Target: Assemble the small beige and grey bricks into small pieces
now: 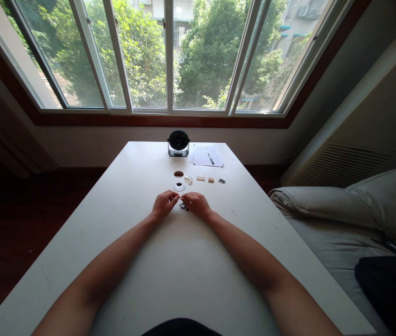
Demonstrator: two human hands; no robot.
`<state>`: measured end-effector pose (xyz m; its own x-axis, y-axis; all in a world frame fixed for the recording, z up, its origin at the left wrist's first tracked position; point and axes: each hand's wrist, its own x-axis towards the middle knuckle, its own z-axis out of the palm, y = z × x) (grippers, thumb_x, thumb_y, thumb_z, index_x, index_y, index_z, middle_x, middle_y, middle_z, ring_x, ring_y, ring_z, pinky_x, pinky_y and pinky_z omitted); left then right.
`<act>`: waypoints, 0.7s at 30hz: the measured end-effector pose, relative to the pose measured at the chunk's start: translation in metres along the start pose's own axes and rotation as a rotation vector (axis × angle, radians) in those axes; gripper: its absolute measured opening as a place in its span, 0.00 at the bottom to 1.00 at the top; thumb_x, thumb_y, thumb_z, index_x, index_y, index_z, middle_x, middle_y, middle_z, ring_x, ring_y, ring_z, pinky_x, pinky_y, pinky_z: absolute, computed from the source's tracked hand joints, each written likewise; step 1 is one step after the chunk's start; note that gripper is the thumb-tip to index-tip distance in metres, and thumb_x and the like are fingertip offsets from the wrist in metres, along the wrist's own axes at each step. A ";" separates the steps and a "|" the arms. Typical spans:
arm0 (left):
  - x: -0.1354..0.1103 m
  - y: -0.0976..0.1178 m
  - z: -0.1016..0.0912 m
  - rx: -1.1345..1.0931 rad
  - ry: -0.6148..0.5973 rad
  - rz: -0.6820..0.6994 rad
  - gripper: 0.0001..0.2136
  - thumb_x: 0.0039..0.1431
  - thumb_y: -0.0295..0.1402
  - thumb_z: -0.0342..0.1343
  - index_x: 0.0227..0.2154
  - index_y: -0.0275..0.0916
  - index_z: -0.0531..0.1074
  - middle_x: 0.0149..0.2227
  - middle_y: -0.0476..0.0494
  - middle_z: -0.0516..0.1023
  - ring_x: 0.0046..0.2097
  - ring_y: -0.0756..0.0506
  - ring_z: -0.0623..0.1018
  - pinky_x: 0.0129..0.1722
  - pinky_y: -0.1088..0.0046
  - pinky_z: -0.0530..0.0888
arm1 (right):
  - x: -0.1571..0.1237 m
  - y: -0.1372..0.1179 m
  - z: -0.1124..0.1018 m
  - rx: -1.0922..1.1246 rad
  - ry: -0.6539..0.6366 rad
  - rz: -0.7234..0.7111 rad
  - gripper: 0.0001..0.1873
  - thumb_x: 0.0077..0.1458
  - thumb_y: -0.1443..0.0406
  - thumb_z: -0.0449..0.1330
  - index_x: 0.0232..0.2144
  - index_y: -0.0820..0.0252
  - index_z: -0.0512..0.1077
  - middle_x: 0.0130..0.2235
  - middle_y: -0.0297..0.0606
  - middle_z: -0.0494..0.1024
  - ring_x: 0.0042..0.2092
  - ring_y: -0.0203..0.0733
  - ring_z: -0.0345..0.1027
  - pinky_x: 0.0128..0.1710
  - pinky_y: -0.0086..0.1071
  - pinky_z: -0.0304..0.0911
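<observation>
**Close work where one slip would scatter things**

The left hand (165,204) and right hand (196,205) rest on the white counter (79,233), well in front of a round black desk fan (179,142). Their fingers curl inward, tips almost meeting around a small cluster of dark grey pieces (184,206), the nearest things to both hands. At this size, I cannot tell whether the fingers are pinching the cluster or only touching it.

Between the hands and the fan lies a loose spread: a brown disc (179,174), a white ring with a dark centre (179,186), cream pieces (188,180), a tan perforated plate (201,178), a tan block (211,179) and a dark grey piece (221,180). A sheet of paper (207,155) with a pen (211,158) lies just beside the fan.

The likeliest trouble is a weak or uneven grip, which could let a piece drop or spring away across the smooth counter. The white ring sits close to the left hand, so a careless sideways move could knock it or the cream pieces out of place. Anything sent far enough to the right of the fan could go over the edge toward the bed (359,219).
</observation>
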<state>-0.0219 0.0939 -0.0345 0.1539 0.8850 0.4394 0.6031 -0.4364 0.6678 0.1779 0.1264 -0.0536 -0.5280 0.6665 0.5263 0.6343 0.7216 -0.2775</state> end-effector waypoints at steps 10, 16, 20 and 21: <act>0.000 -0.004 0.003 0.014 0.001 0.010 0.11 0.65 0.38 0.53 0.35 0.41 0.79 0.33 0.46 0.79 0.31 0.49 0.74 0.36 0.73 0.70 | 0.000 0.004 0.005 0.036 0.041 -0.022 0.09 0.65 0.60 0.59 0.41 0.55 0.77 0.34 0.37 0.80 0.36 0.38 0.72 0.39 0.30 0.60; 0.000 -0.005 0.003 0.012 0.001 0.002 0.11 0.65 0.39 0.53 0.36 0.42 0.79 0.34 0.46 0.80 0.32 0.48 0.74 0.36 0.73 0.70 | -0.001 0.005 0.005 0.042 0.054 -0.028 0.09 0.65 0.59 0.59 0.41 0.55 0.77 0.34 0.37 0.81 0.35 0.39 0.72 0.39 0.30 0.61; 0.000 -0.006 0.003 0.018 -0.009 0.002 0.11 0.65 0.39 0.53 0.36 0.41 0.79 0.34 0.45 0.80 0.32 0.48 0.75 0.36 0.73 0.70 | -0.001 0.005 0.006 0.045 0.060 -0.029 0.09 0.65 0.60 0.59 0.41 0.55 0.77 0.34 0.37 0.81 0.35 0.39 0.71 0.39 0.30 0.61; 0.000 -0.006 0.003 0.020 -0.010 0.001 0.11 0.65 0.39 0.53 0.36 0.41 0.79 0.35 0.45 0.80 0.32 0.48 0.75 0.36 0.73 0.70 | -0.001 0.005 0.006 0.045 0.062 -0.029 0.09 0.65 0.60 0.59 0.41 0.55 0.77 0.34 0.37 0.81 0.35 0.39 0.71 0.39 0.30 0.61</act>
<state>-0.0232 0.0967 -0.0400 0.1619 0.8863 0.4338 0.6185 -0.4337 0.6552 0.1781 0.1310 -0.0603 -0.5090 0.6329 0.5834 0.5922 0.7493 -0.2964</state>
